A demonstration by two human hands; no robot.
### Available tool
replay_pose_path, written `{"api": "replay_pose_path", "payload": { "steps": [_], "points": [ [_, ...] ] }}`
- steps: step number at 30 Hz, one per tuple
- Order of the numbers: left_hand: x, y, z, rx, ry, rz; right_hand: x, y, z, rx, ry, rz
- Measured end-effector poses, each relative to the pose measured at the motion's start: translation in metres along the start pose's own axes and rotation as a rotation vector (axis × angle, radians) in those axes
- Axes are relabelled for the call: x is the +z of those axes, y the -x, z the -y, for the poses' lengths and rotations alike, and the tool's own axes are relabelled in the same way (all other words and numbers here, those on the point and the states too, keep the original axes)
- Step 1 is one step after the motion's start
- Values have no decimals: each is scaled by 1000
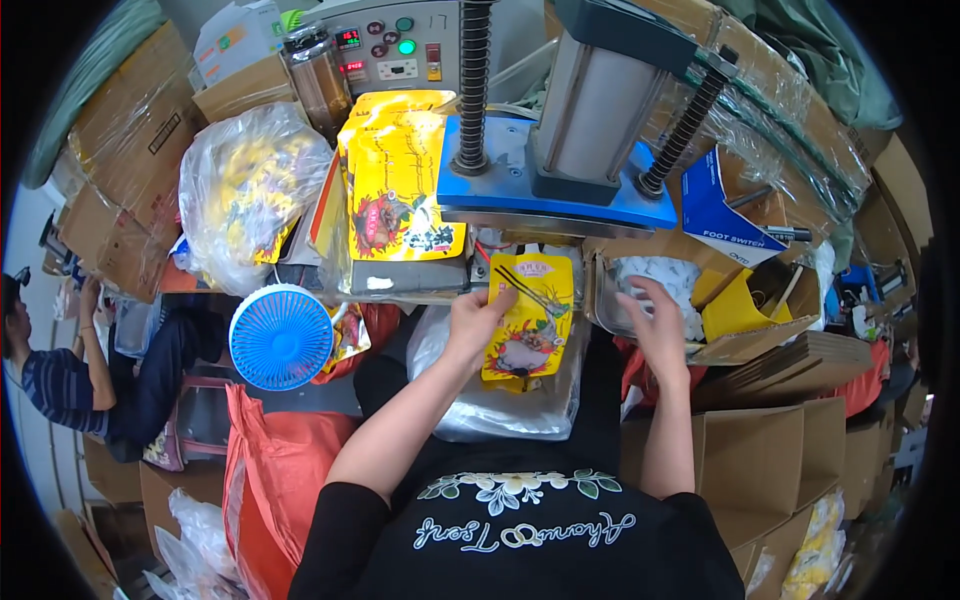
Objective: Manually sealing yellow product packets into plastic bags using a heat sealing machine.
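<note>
My left hand [480, 324] pinches the left edge of a yellow food pouch [522, 345] printed with a picture of food and dark chopsticks. The pouch lies face up over my lap, in front of the press. To its right, my right hand [655, 325] holds nothing, its fingers curved and apart. That hand is at the near side of a clear tub [612, 300] of small white packets [660, 275]. Under the pouch, a clear plastic bag [470, 415] rests on my lap. Whether the pouch has anything inside, I cannot tell.
A press with a blue plate [500, 180] and springs stands ahead. Yellow pouches [400, 175] are stacked left of it, beside a filled clear bag [250, 190]. A blue fan [282, 337] is at left, an open carton [770, 310] at right. Another person [70, 370] sits far left.
</note>
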State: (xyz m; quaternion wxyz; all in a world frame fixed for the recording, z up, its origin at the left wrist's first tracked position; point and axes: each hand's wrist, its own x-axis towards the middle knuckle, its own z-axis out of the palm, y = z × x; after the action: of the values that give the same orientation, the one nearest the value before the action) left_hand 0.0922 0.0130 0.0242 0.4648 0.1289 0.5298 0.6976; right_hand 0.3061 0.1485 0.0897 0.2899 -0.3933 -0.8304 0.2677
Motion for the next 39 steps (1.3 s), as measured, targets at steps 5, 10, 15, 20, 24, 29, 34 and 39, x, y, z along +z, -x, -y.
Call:
{"api": "replay_pose_path", "payload": {
  "steps": [5,10,15,20,24,29,34,39],
  "points": [
    [-3,-11,-1,-61,97,9,0,12,-44,-55,249,58],
    [-38,-22,-49,389,-648,-12,12,7,-46,-148,189,52],
    [-96,-15,-43,916,-1586,-330,21,7,-72,-99,-59,-51],
    [-116,22,-36,889,-1350,-385,12,8,-57,79,-317,5],
    [-80,43,-59,755,-931,-219,9,7,-20,166,-335,6],
    [-58,57,-6,448,-643,-70,26,5,46,-221,-295,154],
    [-50,67,21,414,-639,179,36,9,55,-198,-282,413],
    [-43,53,25,170,-637,204,44,4,35,6,-497,477]
  ]
}}
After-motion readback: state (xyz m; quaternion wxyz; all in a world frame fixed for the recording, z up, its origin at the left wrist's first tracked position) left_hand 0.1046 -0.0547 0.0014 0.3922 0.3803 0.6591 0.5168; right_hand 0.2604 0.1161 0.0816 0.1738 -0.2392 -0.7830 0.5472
